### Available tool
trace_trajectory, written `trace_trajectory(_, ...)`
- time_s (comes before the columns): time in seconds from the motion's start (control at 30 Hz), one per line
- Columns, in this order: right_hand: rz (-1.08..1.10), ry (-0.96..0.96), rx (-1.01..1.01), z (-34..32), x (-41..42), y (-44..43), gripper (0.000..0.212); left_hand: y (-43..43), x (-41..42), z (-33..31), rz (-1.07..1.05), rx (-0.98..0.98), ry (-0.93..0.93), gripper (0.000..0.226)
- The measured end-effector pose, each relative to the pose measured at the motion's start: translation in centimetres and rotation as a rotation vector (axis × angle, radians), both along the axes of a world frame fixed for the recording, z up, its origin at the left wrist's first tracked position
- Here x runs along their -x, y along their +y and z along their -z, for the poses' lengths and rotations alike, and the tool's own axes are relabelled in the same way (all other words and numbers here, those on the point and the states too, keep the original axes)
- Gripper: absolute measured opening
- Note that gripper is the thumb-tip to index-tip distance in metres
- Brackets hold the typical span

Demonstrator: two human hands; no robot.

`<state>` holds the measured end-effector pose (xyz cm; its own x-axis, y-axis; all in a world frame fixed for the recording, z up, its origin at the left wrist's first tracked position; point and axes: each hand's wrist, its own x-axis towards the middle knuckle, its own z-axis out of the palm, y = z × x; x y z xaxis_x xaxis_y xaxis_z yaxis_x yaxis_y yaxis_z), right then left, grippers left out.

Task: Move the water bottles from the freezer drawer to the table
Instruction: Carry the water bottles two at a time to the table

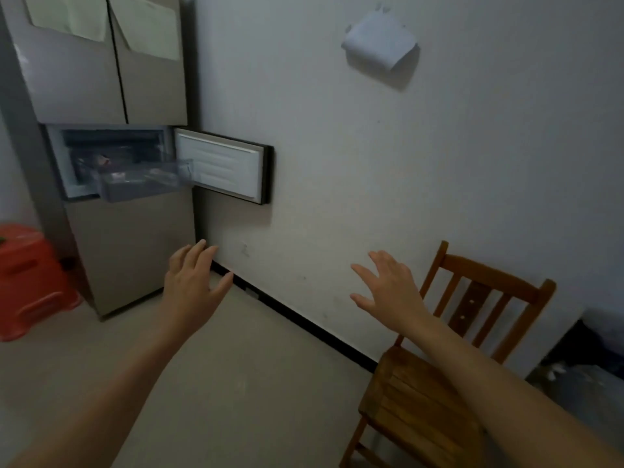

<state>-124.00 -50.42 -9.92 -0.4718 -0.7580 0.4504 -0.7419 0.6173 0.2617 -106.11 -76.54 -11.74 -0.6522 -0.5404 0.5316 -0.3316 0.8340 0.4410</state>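
Hovering | left hand (192, 282), right hand (391, 292): fingers spread, holding nothing | freezer drawer (141, 189) well apart, upper-left

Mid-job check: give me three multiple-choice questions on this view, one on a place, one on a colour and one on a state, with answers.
1. Relative to the fridge, where is the wooden chair?
A) to its left
B) to its right, by the wall
C) directly in front of it
2. What colour is the plastic stool left of the fridge?
A) blue
B) white
C) red
3. How is the freezer drawer?
A) pulled out, its door swung open
B) pushed in, compartment closed
C) missing

Answers:
1 B: the chair's back is close to the wall at lower right.
2 C: its plastic is red-orange.
3 A: the clear drawer juts out beside the open door.
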Motion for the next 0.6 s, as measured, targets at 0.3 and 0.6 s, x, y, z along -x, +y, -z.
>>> trace_trajectory(0.3, -0.104, 0.058, 0.008, 1.5, 13.0, -5.7, 0.057, -3.3, 11.7, 1.2, -0.026, 0.018, -0.053, 0.054)
trace_trajectory(0.6, -0.302, 0.154, 0.124, 0.9, 28.8, -13.7, 0.056, -8.5, 24.0, -0.8, -0.107, 0.175, -0.071, 0.058)
